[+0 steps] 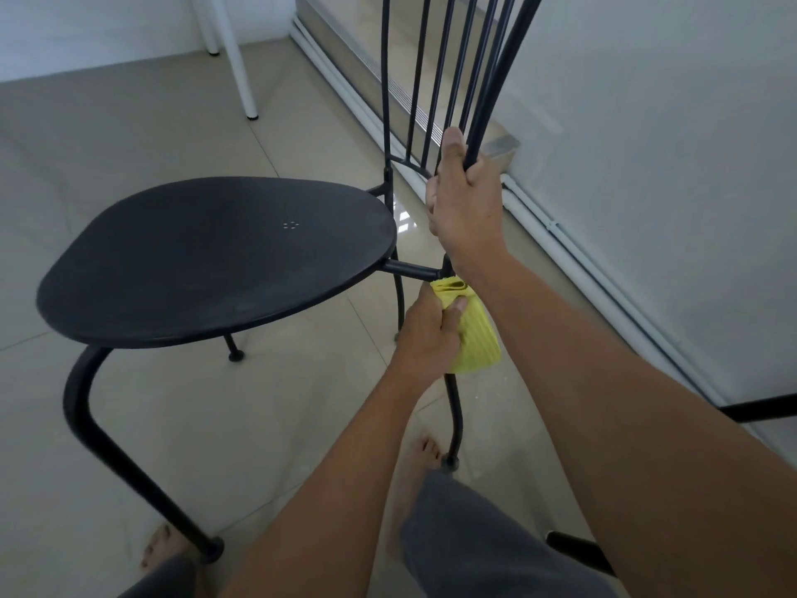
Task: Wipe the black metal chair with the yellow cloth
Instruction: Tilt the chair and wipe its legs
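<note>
The black metal chair [215, 256] stands on the tiled floor, its round seat to the left and its barred back rising at the top middle. My right hand [463, 209] is closed around the near upright of the chair back, just above seat height. Below it, my left hand [427, 334] grips the yellow cloth [476, 334], which is wrapped around the chair's near rear leg right under the short bar joining seat and leg. The leg shows again below the cloth, down to its foot.
White table legs [239, 58] stand at the back left. A sliding-door track [560, 235] and a pale wall run along the right. Black bars of another piece of furniture [759, 410] poke in at the right edge. My bare feet [414, 476] are close to the chair legs.
</note>
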Available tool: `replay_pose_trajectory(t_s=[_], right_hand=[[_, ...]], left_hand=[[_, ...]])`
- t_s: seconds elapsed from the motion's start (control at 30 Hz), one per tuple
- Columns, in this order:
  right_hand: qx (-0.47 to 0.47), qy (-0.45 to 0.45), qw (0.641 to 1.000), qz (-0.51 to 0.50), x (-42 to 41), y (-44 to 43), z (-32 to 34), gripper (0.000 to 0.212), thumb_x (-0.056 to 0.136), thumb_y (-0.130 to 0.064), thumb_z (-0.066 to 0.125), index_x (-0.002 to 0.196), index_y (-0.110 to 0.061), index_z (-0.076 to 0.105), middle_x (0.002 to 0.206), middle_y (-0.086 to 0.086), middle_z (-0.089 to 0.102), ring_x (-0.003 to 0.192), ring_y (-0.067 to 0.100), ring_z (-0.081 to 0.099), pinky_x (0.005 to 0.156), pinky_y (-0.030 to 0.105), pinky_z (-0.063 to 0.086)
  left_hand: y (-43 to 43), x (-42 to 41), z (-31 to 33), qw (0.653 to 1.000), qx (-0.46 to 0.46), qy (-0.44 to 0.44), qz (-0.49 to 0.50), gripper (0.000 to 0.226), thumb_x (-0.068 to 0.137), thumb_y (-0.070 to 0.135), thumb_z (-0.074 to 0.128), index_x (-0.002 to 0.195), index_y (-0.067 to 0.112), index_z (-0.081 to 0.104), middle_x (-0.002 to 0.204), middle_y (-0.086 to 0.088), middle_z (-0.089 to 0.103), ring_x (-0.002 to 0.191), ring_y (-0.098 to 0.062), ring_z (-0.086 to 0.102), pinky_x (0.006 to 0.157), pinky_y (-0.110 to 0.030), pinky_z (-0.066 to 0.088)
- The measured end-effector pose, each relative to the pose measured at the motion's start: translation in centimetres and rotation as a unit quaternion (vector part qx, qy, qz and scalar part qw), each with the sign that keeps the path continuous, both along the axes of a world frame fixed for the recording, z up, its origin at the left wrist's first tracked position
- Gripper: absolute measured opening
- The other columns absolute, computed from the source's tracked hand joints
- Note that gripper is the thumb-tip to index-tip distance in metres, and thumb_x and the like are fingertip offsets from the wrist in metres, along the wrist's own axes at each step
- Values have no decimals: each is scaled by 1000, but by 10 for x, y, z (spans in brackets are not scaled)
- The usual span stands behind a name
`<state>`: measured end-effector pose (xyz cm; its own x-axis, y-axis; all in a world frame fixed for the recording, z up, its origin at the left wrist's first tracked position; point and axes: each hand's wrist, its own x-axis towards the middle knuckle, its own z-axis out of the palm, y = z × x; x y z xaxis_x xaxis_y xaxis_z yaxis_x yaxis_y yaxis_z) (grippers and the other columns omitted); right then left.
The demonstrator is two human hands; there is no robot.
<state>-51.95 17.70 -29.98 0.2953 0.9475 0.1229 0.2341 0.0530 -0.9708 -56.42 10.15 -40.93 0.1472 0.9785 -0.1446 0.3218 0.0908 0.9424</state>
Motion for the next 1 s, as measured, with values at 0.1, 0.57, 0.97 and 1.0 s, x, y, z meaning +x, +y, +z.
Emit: replay_pose_trajectory(t_s=[0.1, 0.57, 0.97, 1.0], right_hand=[[-6, 2, 1000, -6, -1, 1, -1, 49, 105, -46, 33, 64, -19, 36, 52, 2, 36, 45, 14, 34, 46, 29, 30], [9, 5, 1000, -1, 2, -5, -3, 50, 107, -42, 29, 68, -15, 44, 55, 10, 38, 38, 11, 31, 41, 23, 29], [-9, 20, 1000, 5, 2, -57, -6, 47, 106, -45, 33, 68, -20, 42, 59, 12, 37, 44, 14, 31, 43, 26, 29], [-15, 19, 1000, -5, 1, -63, -8, 43, 105, -47, 34, 70, -25, 44, 59, 9, 38, 45, 13, 33, 44, 27, 31]], left_hand=[[-1, 1, 2, 1000, 19, -15, 5, 20, 101, 25, 40, 116, 13, 44, 96, 0, 58, 88, -14, 58, 78, -31, 46], [-70, 27, -86, 989, -149, 13, -6, 24, 101, 32, 44, 115, 12, 41, 83, 3, 53, 73, -16, 55, 60, -27, 41], [-51, -2, 25, 998, -56, 9, 19, 22, 102, 18, 41, 121, 11, 46, 98, 3, 55, 86, -11, 53, 74, -25, 41], [-56, -3, 29, 998, -63, 12, 20, 22, 102, 18, 41, 122, 11, 47, 99, 4, 55, 89, -12, 54, 74, -26, 40]])
